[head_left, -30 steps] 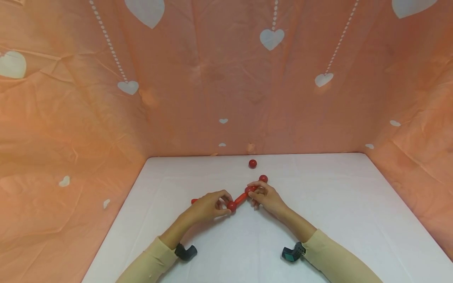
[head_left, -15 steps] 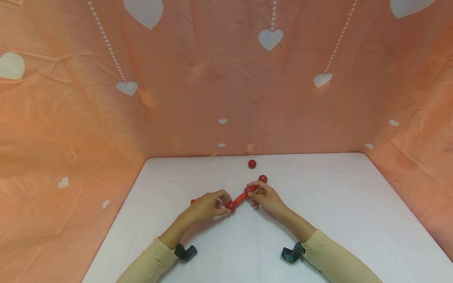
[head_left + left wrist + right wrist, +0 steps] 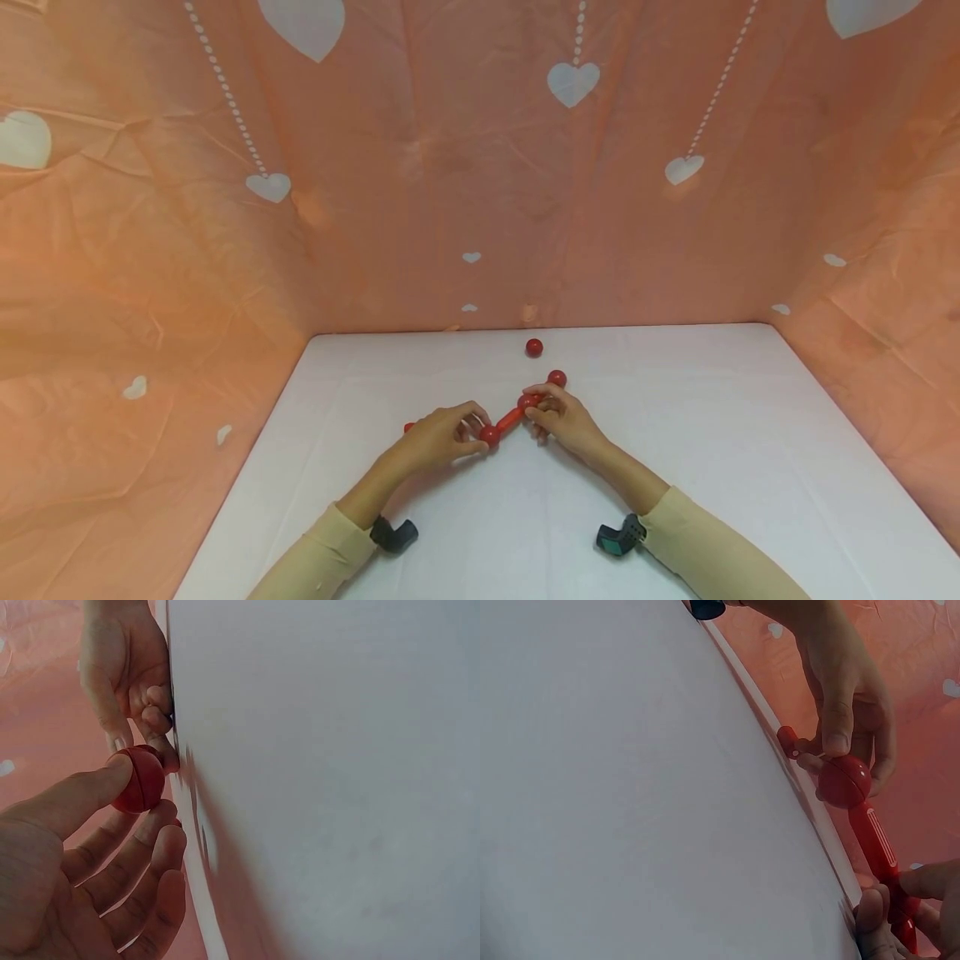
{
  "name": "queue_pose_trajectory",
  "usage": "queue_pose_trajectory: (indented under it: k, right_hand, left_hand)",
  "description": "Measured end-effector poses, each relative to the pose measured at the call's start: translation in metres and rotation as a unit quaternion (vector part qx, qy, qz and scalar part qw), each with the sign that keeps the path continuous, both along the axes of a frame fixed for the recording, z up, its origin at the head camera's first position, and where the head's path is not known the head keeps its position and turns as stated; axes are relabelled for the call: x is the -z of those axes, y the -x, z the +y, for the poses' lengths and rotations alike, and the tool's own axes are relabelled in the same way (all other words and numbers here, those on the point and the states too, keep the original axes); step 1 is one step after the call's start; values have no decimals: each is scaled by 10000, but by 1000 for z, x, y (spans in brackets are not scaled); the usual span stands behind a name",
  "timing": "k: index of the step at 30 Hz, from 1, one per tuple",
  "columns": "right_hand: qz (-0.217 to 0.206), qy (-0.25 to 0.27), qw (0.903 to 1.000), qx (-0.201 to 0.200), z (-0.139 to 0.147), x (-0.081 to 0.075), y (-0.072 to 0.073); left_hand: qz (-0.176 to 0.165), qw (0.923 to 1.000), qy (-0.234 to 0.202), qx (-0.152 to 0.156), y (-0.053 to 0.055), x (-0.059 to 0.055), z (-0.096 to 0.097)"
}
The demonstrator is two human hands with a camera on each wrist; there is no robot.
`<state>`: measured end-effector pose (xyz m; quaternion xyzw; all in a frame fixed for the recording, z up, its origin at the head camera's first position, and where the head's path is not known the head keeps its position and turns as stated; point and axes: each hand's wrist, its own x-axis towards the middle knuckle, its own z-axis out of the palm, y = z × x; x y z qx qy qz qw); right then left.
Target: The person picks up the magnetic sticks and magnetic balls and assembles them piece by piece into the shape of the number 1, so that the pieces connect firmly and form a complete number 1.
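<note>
Your left hand (image 3: 442, 437) is pinching a red ball (image 3: 490, 437) between thumb and fingers. At about two o'clock from it, your right hand (image 3: 567, 421) is gripping a second red ball (image 3: 527, 403), partly hidden by its fingers, and a red rod (image 3: 511, 421) is spanning the gap, meeting both. Further along that line a third red ball (image 3: 557, 377) is showing; at eleven o'clock from that, a fourth red ball (image 3: 534, 347) is sitting apart on the worktop (image 3: 712, 467). A red cylinder (image 3: 408, 427) is peeking out at nine o'clock past your left hand. You're probably handling light, stiff, hardly fragile plastic, its glossy curves possibly slipping under fingertips. Pinching opposite sides of a ball is looking secure; the straight rod is likely offering steadier hold.
</note>
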<state>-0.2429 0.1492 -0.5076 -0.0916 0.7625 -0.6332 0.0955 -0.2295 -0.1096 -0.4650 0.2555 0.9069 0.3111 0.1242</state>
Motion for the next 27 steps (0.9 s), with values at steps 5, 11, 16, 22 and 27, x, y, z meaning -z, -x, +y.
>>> queue_pose_trajectory:
  k: [5, 11, 16, 22, 27]
  right_hand:
    - [-21, 44, 10000, 31, 0, -1, -1]
    - [114, -44, 9999, -30, 1, 0, -1]
    - [150, -70, 9998, -52, 1, -1, -1]
    - [39, -60, 10000, -27, 1, 0, 0]
    - [10, -17, 10000, -32, 0, 1, 0]
  left_hand:
    - [-51, 10000, -22, -10, 1, 2, 0]
    - [-37, 10000, 7, -29, 2, 3, -2]
    - [41, 10000, 71, -54, 2, 2, -6]
    - [170, 9996, 203, -140, 1, -1, -15]
    - [300, 9993, 182, -133, 2, -3, -24]
